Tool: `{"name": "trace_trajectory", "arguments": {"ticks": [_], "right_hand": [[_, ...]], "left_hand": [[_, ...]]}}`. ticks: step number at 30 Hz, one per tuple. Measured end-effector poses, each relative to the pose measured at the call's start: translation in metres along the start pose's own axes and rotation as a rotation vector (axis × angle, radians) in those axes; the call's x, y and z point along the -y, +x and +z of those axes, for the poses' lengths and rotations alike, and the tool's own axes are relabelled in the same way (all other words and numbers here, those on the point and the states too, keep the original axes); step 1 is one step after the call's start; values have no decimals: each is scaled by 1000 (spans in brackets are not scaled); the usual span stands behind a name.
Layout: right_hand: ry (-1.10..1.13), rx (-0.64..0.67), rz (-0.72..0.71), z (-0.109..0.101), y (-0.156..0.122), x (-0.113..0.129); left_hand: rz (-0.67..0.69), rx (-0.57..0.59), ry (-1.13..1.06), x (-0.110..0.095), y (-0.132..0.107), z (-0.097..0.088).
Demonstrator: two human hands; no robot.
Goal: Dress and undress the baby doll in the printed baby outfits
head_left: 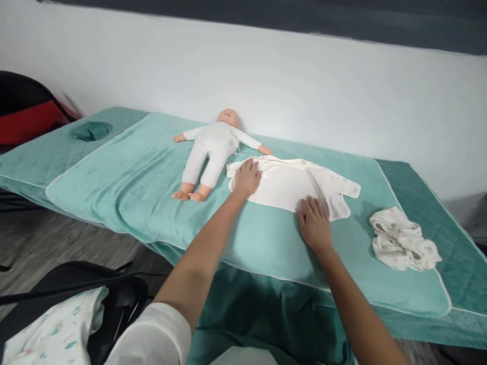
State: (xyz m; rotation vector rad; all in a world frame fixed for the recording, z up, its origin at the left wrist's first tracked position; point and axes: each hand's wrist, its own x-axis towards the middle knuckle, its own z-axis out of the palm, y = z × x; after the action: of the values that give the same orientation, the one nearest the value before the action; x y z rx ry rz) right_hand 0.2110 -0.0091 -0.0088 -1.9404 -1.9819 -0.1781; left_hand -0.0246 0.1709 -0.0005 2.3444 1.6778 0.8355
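Observation:
A white baby shirt (285,182) lies spread open on the green bed cover, its sleeve with small prints pointing right. My left hand (248,178) rests flat on the shirt's left part, fingers outstretched. On its lower edge, toward the right, lies my right hand (314,223), palm down with the fingers extended. Neither hand grips anything. To the left of the shirt, a baby doll (213,147) in a white bodysuit is on its back, arms spread wide. One of its hands reaches close to the shirt's top edge.
A crumpled printed baby garment (403,238) sits at the right of the green bed cover (125,167). The bed has a face hole (91,131) at its left end. A black chair (76,284) with a printed cloth (57,329) stands at the lower left. Behind is a white wall (304,91).

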Motion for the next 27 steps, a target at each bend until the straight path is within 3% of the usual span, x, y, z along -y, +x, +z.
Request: {"name": "trace_trajectory", "arguments": {"ticks": [4, 7, 10, 13, 16, 19, 23, 27], "right_hand": [[74, -1, -77, -1, -2, 6], [175, 39, -160, 8, 12, 19], [254, 87, -109, 23, 50, 36], [238, 118, -14, 40, 104, 52], [229, 116, 4, 51, 155, 59], [218, 129, 38, 52, 192, 58], [155, 95, 105, 41, 228, 59], [240, 21, 13, 46, 274, 86]], "left_hand": [[99, -70, -102, -4, -32, -18], [230, -100, -136, 6, -67, -40], [253, -160, -150, 28, -95, -72], [162, -265, -158, 58, -106, -111], [14, -364, -166, 95, -100, -146], [-209, -371, -281, 133, -86, -161], [-500, -119, -553, 168, -64, -152], [-557, -46, -682, 183, -34, -138]]}}
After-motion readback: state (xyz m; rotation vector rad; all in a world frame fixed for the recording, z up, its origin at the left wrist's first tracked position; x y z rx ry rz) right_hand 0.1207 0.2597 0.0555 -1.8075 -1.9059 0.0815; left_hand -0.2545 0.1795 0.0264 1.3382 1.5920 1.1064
